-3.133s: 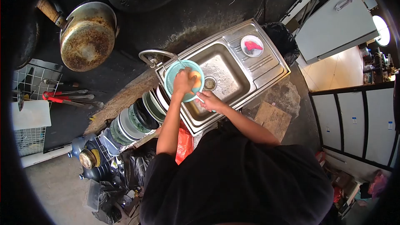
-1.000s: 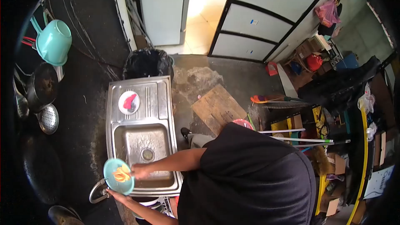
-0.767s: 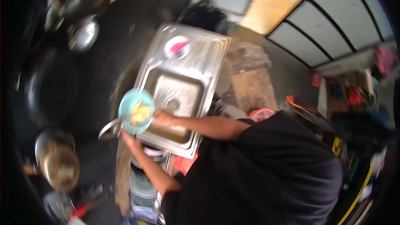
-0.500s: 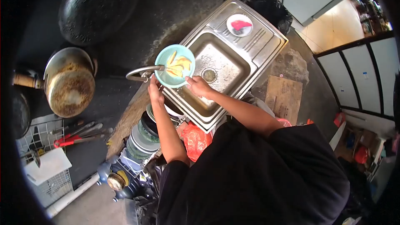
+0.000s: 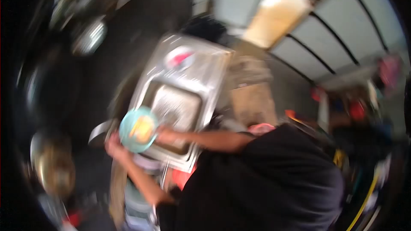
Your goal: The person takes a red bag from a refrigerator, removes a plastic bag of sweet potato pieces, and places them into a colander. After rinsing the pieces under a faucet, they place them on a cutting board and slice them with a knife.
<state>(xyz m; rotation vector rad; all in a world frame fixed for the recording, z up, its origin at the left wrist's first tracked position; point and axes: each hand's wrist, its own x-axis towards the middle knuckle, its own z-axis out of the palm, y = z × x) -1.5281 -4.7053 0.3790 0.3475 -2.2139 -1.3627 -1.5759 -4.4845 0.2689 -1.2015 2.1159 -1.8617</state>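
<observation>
A light turquoise plastic colander [image 5: 127, 133] with pale yellow slices [image 5: 142, 129] inside is over the near left corner of the steel sink [image 5: 195, 122]. My right hand [image 5: 165, 135] grips its right rim, fingers closed there. At the lower left edge of the colander is my left hand [image 5: 114, 145], close to the curved metal tap [image 5: 99, 131]; its fingers are smeared by motion and I cannot tell whether they grip the rim or the tap.
A white plate [image 5: 172, 59] with something pink-red on it sits on the sink's ridged drainboard. Blurred pots [image 5: 55, 169] stand at the left on the dark counter. Brown cardboard [image 5: 254, 105] lies on the floor right of the sink, and a black bag [image 5: 204, 30] is behind it.
My view has swung, so sink, hands and colander appear lower and further left, and everything is blurred. My right hand still holds the colander, and the slices remain inside it.
</observation>
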